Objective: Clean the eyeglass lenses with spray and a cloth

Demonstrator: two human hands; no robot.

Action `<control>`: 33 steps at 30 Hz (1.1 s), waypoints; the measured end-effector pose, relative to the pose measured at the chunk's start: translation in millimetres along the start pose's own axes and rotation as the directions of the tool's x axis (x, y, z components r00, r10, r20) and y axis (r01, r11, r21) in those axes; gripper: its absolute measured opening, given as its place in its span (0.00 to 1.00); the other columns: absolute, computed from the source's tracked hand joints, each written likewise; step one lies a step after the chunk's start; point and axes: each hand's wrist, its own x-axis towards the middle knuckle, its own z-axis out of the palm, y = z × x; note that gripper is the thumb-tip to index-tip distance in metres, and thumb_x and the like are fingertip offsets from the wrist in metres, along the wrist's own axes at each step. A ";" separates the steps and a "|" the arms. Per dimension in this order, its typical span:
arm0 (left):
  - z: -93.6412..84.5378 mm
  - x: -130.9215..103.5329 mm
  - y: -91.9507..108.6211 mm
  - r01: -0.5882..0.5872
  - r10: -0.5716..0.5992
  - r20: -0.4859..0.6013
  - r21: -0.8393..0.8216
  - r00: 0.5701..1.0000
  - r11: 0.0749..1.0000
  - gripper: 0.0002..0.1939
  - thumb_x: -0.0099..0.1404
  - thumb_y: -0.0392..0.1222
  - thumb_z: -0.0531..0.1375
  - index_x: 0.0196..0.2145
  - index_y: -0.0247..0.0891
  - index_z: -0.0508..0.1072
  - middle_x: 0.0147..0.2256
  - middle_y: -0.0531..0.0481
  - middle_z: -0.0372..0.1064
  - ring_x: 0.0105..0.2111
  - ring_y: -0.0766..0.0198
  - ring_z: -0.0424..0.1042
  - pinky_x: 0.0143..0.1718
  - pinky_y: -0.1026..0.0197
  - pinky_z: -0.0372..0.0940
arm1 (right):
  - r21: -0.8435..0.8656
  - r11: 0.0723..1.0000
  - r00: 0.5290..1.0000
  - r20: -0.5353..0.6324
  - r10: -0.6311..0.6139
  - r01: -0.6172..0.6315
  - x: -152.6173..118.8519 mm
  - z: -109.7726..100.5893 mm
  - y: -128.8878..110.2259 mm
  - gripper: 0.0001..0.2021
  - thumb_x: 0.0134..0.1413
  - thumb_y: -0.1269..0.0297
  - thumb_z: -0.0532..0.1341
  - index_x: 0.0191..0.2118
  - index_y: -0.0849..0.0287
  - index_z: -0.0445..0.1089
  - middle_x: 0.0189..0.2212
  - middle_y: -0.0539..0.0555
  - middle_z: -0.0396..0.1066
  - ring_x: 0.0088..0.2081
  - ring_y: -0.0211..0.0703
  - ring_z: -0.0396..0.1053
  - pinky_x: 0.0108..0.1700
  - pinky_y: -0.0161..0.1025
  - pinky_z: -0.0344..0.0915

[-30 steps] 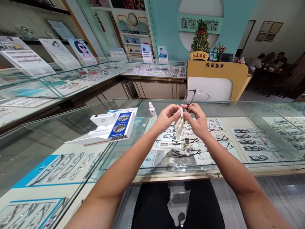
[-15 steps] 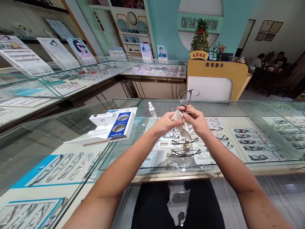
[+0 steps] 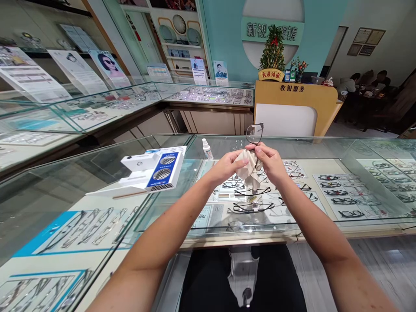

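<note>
Above the glass counter, my left hand (image 3: 229, 168) pinches a pale cream cleaning cloth (image 3: 249, 170) with a zigzag edge. My right hand (image 3: 269, 161) is closed on a pair of eyeglasses (image 3: 254, 134) with a thin dark frame. One lens stands upright above my fingers; the cloth and fingers hide the rest of the glasses. The two hands nearly meet, with the cloth bunched between them. Beyond my left hand, a small white spray bottle (image 3: 207, 149) stands on the counter.
A blue and white box (image 3: 164, 172) with an open white display piece rests on the left of the glass counter (image 3: 227, 236). Rows of eyeglasses (image 3: 344, 201) lie under the glass. A wooden cashier desk (image 3: 328, 104) with plants stands behind; people (image 3: 349, 84) sit far right.
The glasses have turned in my right hand, so the temple that stuck out to the right no longer shows there. The cloth hangs more spread and bunched below my fingers.
</note>
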 end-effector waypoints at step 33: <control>19.8 1.6 -6.9 -0.253 0.298 -0.269 0.190 0.916 0.949 0.31 0.59 0.67 0.72 0.43 0.34 0.78 0.29 0.52 0.72 0.27 0.67 0.67 0.29 0.65 0.62 | 0.023 0.998 0.997 -0.046 0.063 -0.062 -5.8 15.2 3.9 0.25 0.52 0.33 0.69 0.40 0.51 0.86 0.48 0.54 0.79 0.57 0.52 0.70 0.64 0.50 0.66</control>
